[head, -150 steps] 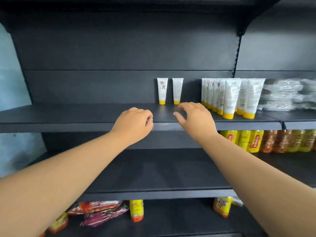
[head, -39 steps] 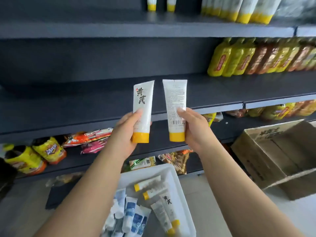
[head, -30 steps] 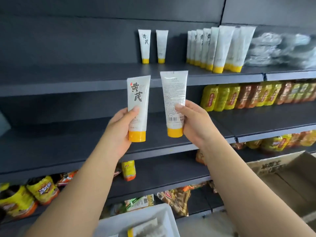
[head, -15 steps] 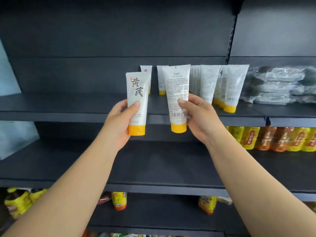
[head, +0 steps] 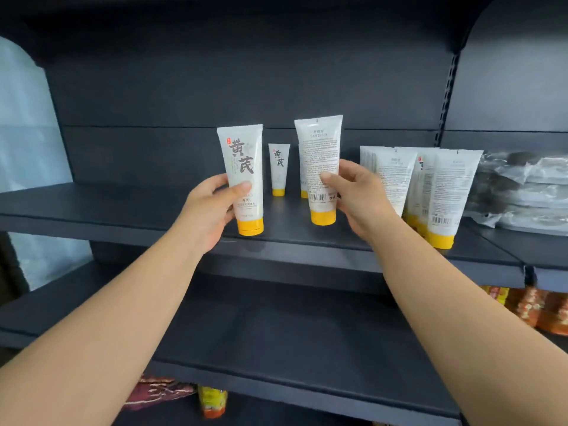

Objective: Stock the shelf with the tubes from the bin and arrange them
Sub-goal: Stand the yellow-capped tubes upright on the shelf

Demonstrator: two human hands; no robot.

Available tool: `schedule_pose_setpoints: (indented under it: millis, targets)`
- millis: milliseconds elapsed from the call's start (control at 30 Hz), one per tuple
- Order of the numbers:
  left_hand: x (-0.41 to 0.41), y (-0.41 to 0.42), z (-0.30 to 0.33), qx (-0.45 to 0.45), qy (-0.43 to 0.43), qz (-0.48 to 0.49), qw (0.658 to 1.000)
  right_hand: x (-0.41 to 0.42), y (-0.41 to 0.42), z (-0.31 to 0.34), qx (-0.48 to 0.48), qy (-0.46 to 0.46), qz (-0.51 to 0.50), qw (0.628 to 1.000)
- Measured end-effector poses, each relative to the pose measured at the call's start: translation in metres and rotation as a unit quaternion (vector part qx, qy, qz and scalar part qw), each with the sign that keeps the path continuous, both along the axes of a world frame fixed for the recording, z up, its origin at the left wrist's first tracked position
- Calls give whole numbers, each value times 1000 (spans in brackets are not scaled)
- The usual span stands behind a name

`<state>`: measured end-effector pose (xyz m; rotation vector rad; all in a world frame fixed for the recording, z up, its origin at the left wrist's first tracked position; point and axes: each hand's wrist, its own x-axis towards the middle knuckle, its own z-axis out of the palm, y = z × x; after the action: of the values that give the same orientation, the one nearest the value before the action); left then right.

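My left hand (head: 212,210) grips a white tube with a yellow cap (head: 246,179), label facing me, cap down near the front of the dark shelf (head: 123,210). In my right hand (head: 359,198) is a second white tube (head: 319,167), its printed back towards me, cap down just above or on the shelf. Behind them two tubes stand at the back; one (head: 279,170) shows fully, the other is mostly hidden by the right-hand tube. A row of several tubes (head: 430,189) stands to the right. The bin is out of view.
Clear plastic-wrapped packs (head: 522,192) lie on the same shelf at the far right. The shelf below (head: 276,333) is bare in the middle, with orange and yellow bottles (head: 541,312) at its right end. Snack packets (head: 159,392) sit on the lowest shelf.
Both hands have carried their tubes up from the bin and forward onto the upper shelf, where the caps now sit at shelf level in front of the two back tubes.
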<state>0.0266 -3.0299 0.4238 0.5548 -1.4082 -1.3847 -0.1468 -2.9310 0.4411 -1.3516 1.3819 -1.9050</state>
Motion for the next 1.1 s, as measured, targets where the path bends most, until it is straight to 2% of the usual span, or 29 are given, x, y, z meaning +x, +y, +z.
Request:
schedule_pose_setpoints:
  millis: [300,567,767,1100]
  targets:
    - [-55,-121,-6,19,-71,-33,997,-54,-138,-16,84,-40,-98,991]
    - [-110,-203,-3,15,-157,-85,984,-92,-205,-29,99,-81,-133,983]
    - [-139,-240,-11,55,-135,-89,985,-104,-223,-43,100,-7,-167,981]
    - [-161,-255,-21,53,-122,-92,987,-110,-227,-47,93,5,-158,983]
